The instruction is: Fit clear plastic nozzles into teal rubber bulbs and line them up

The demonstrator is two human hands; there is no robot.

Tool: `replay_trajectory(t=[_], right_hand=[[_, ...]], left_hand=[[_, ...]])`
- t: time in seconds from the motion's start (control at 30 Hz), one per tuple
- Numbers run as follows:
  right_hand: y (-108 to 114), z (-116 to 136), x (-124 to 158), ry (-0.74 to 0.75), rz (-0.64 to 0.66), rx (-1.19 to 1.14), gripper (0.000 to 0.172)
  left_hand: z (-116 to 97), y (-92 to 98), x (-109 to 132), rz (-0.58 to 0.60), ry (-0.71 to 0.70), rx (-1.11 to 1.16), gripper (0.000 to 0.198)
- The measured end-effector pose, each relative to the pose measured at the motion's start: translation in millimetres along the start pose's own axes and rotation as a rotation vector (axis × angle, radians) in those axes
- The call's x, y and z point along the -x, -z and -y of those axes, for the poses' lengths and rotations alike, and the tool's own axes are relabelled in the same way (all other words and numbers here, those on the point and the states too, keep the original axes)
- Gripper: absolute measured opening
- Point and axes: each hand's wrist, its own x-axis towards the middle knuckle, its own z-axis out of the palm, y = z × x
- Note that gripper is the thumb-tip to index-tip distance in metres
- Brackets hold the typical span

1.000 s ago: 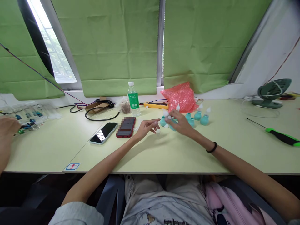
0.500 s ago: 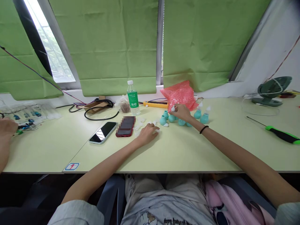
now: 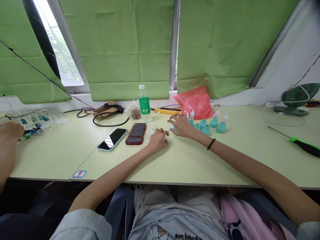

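Note:
Several small teal bulb-shaped bottles stand on the table right of centre; a few carry white pointed tips, like the one at the right. My right hand is over the left end of this group with its fingers spread, partly hiding a teal bottle beneath. My left hand rests on the table beside small white pieces, its fingers curled and apart; no object shows in it. Some white pieces lie hidden between the hands.
Left of my hands lie a red-edged phone and a pale phone. Behind are a water bottle and a pink bubble-wrap bag. A screwdriver lies right; another person's hand is far left.
My right hand has moved left, away from the white tip it was pinching, and its fingers have spread. More bottles show; white tips now stand behind it. The view has shifted slightly.

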Motion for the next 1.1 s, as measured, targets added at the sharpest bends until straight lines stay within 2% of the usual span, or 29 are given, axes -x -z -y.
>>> replay_trajectory(t=[0.13,0.23,0.33,0.47,0.53,0.63,0.7,0.77,0.87,1.0,1.1], right_hand=[[-22,5,-21,0.035,0.211,0.09,0.028],[-30,6,-28,0.074,0.281,0.118,0.02],[-20,8,-27,0.074,0.197,0.126,0.017],[8,10,-14,-0.015,-0.019,0.024,0.022],[17,12,-3,-0.072,-0.104,-0.154,0.027],[16,18,19,-0.195,-0.181,-0.583,0.03],[9,22,35,-0.293,-0.132,-0.896,0.032],[1,25,46,-0.428,0.007,-1.166,0.034],[-8,22,53,-0.585,0.216,-1.406,0.034],[-12,16,52,-0.527,0.417,-1.498,0.035],[-13,16,52,-0.488,0.397,-1.478,0.038]], left_hand=[[8,-3.6,0,0.053,0.022,-0.034,0.025],[8,-7.3,-1,0.044,-0.061,-0.027,0.027],[3,-9.9,-3,0.032,-0.228,-0.018,0.029],[0,-12.1,-4,0.044,-0.377,-0.03,0.028],[1,-14.1,-6,0.062,-0.391,-0.024,0.026],[5,-18.8,-9,0.073,-0.35,0.019,0.026],[8,-21.4,-11,0.062,-0.293,0.057,0.026],[9,-21.7,-13,0.041,-0.233,0.092,0.027],[11,-17.2,-13,0.027,-0.198,0.158,0.027],[14,-11.1,-12,0.034,-0.187,0.192,0.028],[16,-11.9,-11,0.036,-0.207,0.155,0.026]])
